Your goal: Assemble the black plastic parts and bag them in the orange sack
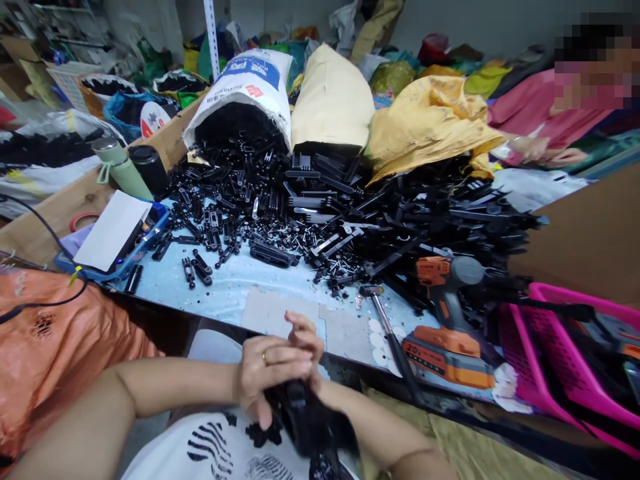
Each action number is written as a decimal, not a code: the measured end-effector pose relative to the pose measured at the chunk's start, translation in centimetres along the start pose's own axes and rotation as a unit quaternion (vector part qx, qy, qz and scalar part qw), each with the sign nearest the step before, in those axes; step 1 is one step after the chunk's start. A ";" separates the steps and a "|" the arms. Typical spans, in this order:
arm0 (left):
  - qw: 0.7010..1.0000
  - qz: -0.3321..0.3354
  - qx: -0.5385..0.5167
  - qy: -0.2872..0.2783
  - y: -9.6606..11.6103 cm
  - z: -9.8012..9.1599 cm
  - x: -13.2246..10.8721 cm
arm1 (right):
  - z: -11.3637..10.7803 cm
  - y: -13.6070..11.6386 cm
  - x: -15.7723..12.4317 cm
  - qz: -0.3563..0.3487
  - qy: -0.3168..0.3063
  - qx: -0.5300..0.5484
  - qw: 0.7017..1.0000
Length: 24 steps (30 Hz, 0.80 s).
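Note:
Close to my body, a dark, blurred black plastic part [320, 420] with a toothed piece at its left side is between my hands. My left hand [273, 373], with a ring on one finger, closes over the part's upper end from the left. Beyond it, my right hand [306, 339] has bent fingers and presses against the left one; its palm, partly hidden, lies along the part. In front of my hands, a grey worn patch [280, 310] shows at the edge of the blue bench top [227, 293].
Heaps of black parts [220, 213] and loose screws [340, 267] cover the bench, spilling from sacks [333, 100]. A hammer [390, 333], an orange cordless drill [450, 327] and pink baskets [565, 360] stand right. A blue tray [163, 223] and bottle [120, 167] are left. Another person [545, 127] sits back right.

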<state>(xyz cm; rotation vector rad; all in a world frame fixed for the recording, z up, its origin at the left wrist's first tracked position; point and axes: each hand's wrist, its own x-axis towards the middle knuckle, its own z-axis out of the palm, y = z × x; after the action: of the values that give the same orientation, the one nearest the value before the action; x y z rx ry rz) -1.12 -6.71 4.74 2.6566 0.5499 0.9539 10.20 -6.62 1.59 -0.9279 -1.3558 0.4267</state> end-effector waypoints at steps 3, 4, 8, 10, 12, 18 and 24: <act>0.992 0.029 0.087 0.086 -4.6 0.7 -0.6 | -0.6 3.9 5.2 -0.033 -0.132 -0.090 0.987; 0.988 0.011 0.133 0.076 -6.3 1.0 -0.6 | -0.9 5.6 7.7 -0.054 -0.172 -0.138 0.974; 0.958 -0.108 0.256 -0.073 -12.9 2.3 0.9 | -1.8 12.5 18.7 -0.058 -0.223 -0.351 0.908; 0.941 -0.147 0.283 -0.111 -15.6 3.1 2.4 | -2.1 15.4 23.3 -0.045 -0.216 -0.445 0.868; 0.930 -0.178 0.295 -0.127 -17.7 3.7 4.1 | -2.3 17.7 26.6 -0.022 -0.200 -0.497 0.844; 0.931 -0.202 0.281 -0.115 -20.0 2.1 6.0 | -2.6 18.9 30.9 -0.012 -0.201 -0.478 0.855; 0.786 -0.537 0.306 0.008 -23.7 -4.5 3.1 | -2.8 12.1 22.6 -0.073 -0.188 -0.297 0.933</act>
<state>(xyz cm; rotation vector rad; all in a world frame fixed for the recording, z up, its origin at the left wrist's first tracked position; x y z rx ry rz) -7.99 16.33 1.11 2.0618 2.3348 0.4298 20.55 16.41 6.87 -1.2677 -1.9503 0.0670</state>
